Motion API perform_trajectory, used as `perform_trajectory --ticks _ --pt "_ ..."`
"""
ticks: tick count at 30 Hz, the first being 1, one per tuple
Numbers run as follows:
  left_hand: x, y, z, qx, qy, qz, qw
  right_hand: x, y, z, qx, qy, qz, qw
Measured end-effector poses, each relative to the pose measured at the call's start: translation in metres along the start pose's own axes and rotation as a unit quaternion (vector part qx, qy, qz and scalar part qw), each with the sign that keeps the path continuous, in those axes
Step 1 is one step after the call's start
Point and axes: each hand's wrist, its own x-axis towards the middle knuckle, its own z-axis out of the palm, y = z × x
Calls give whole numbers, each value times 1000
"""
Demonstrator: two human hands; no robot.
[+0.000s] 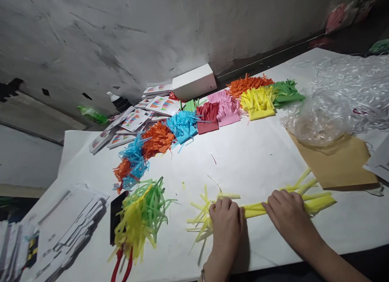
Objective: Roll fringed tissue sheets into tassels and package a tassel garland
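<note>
**Both hands press a bundle of yellow paper strips at the table's near edge**

The bundle of yellow paper strips (255,209) lies flat on the white table (258,160), close to its near edge, running from lower left to upper right, its loose ends fanning out at both sides. The left hand (225,221) lies on the bundle's left part, fingers curled down over the strips and gripping them. The right hand (288,215) rests on the right part, fingers bent and pressing the strips against the table; whether it pinches them cannot be told.

Just beyond the bundle's right end lies a brown envelope (337,162), with a crumpled clear plastic bag (337,99) on its far edge. To the left sits a heap of yellow and green strips (141,215) over red-handled scissors (121,265). Farther back, fringed stacks of coloured paper (209,112) arc across the table, with a white box (194,81) and printed cards (133,120) behind them. Stacked papers (67,225) lie at the far left.
</note>
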Motion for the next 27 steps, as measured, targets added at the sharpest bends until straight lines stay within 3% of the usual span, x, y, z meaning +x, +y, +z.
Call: perform_trajectory --ticks 4,6,9,11,16,20,27 --pt "7 2 -1 25 -14 -1 1000 3 -3 -5 -7 45 17 999" --pt "7 0 0 22 -11 5 1000 0 -6 -6 38 69 -18 997" --pt "6 -3 0 -4 -3 0 1000 -3 -10 -3 117 47 -99 987" --pt "4 -6 -1 -47 15 3 999 -4 -13 0 128 27 -117 985" --pt "-4 -8 -5 -121 60 116 984 -2 -16 1 136 23 -114 984" --pt "-5 -10 -2 -126 40 138 982 -1 -20 3 134 6 -128 983" --pt "-11 -19 -1 -191 55 125 972 -16 16 -6 136 18 -104 985"
